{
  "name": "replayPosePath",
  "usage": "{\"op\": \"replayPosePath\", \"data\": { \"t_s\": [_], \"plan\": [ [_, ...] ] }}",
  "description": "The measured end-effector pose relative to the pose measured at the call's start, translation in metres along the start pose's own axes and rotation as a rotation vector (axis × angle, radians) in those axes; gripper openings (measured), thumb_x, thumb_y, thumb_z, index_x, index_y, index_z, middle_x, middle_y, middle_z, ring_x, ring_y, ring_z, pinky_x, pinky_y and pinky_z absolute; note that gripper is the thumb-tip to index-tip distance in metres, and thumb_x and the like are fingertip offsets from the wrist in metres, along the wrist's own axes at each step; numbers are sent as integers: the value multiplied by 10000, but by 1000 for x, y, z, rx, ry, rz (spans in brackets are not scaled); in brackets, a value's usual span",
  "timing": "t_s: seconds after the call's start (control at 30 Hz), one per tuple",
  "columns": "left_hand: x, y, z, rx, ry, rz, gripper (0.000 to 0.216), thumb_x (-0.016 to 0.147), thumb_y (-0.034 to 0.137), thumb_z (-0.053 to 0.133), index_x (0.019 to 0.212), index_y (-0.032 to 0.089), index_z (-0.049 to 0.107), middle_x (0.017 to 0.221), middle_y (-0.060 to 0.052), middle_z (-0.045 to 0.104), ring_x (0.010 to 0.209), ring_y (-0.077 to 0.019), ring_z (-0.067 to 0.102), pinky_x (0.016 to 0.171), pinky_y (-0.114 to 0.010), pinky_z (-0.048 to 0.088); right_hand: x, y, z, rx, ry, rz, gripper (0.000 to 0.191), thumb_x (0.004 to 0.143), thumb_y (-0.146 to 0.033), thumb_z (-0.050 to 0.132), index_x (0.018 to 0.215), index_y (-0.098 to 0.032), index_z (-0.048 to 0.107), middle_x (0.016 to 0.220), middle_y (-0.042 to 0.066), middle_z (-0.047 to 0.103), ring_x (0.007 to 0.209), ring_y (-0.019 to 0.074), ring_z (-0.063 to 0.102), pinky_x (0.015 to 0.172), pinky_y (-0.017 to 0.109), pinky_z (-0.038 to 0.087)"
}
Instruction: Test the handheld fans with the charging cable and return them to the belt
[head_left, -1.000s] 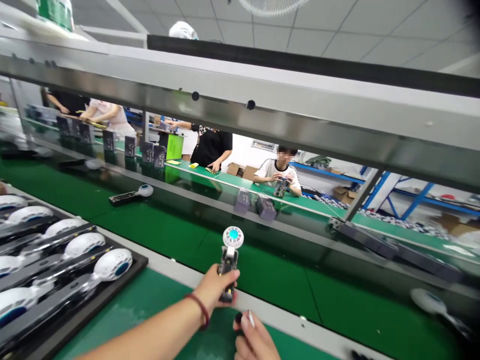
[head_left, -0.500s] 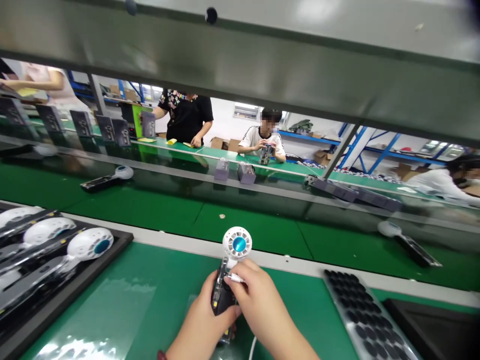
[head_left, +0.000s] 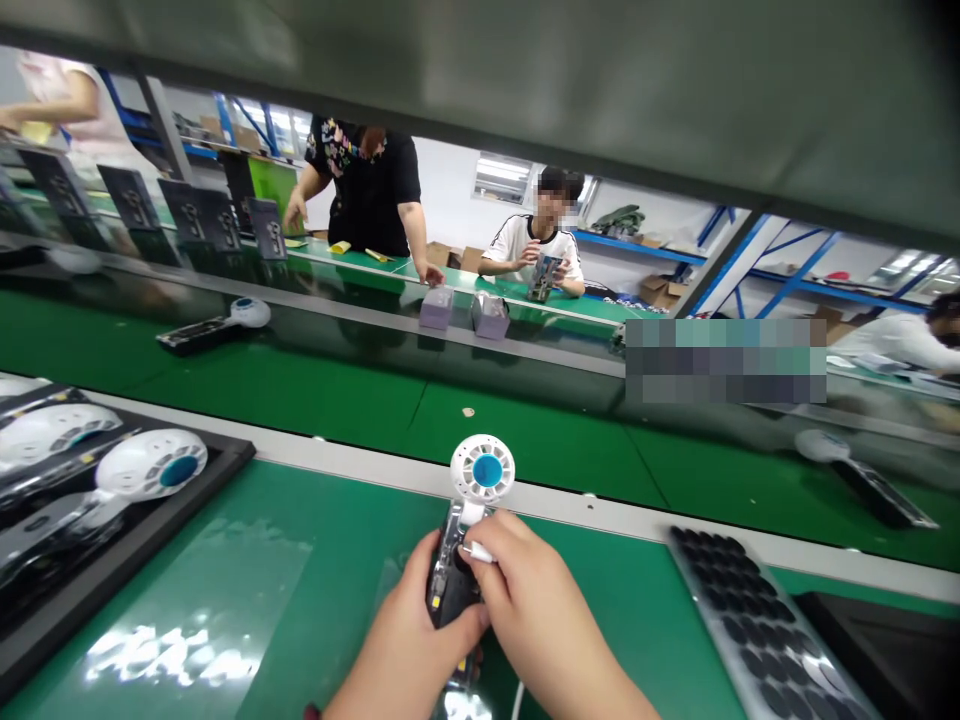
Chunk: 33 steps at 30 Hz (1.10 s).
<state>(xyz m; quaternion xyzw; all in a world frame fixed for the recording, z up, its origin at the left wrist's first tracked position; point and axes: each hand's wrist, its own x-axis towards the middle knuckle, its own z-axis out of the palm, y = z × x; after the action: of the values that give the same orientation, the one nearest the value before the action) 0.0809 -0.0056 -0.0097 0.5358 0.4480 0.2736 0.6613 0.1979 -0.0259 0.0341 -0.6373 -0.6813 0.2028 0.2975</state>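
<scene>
Upright in front of me is a handheld fan with a round white vented head, a blue centre and a dark handle in clear casing. My left hand is wrapped round its handle from the left. Between the thumb and forefinger of my right hand is a white cable plug, held against the upper handle. Whether the plug sits in a socket cannot be seen. Its white cable shows below my right wrist. A second handle-like part with a yellow spot is partly visible beneath my hands.
A black tray with several similar fans is at left. At right lie a sheet of black round pads and another black tray. Beyond the pale ledge, a green conveyor belt carries more fans. Co-workers stand or sit opposite; a metal shelf hangs overhead.
My view has tilted and shifted slightly. Both hands keep their hold on the fan and plug. Across the belt, a co-worker's hand has moved to a small purple-grey box.
</scene>
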Motion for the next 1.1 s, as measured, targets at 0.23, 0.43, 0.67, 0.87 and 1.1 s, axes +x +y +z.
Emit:
{"op": "replayPosePath", "data": {
  "t_s": [0.23, 0.43, 0.67, 0.87, 1.1],
  "plan": [
    [0, -3, 0, -9, 4, 0, 532, 667, 248, 566, 1114, 207, 281, 693, 24, 548, 500, -138, 552, 457, -238, 438, 2, 0, -3, -25, -31, -7, 193, 782, -57, 396, 703, -227, 441, 762, -33, 482, 639, 112, 487, 556, 203, 348],
    [2, -5, 0, -7, 22, -16, 562, 667, 249, 574, 1135, 211, 266, 717, 17, 552, 491, -143, 558, 452, -251, 450, 0, 2, -4, -119, -18, -12, 141, 776, -113, 467, 712, -225, 525, 762, -24, 478, 615, 108, 499, 536, 203, 347],
    [1, -1, 0, -40, 9, 44, 457, 718, 224, 528, 1116, 203, 306, 723, 10, 592, 599, -156, 578, 554, -255, 466, -3, -1, 5, -545, 147, -163, 131, 698, -106, 508, 704, -214, 581, 710, 10, 495, 573, 136, 445, 469, 235, 274],
    [-1, 2, 1, 11, 35, 61, 472, 712, 228, 535, 1130, 197, 319, 794, -5, 607, 713, -168, 576, 621, -252, 456, -7, 4, 11, -588, 243, -219, 200, 648, -58, 492, 736, -213, 581, 738, 14, 510, 584, 144, 433, 475, 245, 257],
    [-3, -1, 0, -7, 35, 8, 557, 682, 231, 540, 1166, 197, 267, 826, -34, 570, 563, -156, 559, 521, -278, 455, -4, 19, 12, 348, 261, 115, 82, 748, -201, 523, 791, -247, 575, 794, -4, 479, 703, 156, 477, 608, 257, 338]
  ]
}}
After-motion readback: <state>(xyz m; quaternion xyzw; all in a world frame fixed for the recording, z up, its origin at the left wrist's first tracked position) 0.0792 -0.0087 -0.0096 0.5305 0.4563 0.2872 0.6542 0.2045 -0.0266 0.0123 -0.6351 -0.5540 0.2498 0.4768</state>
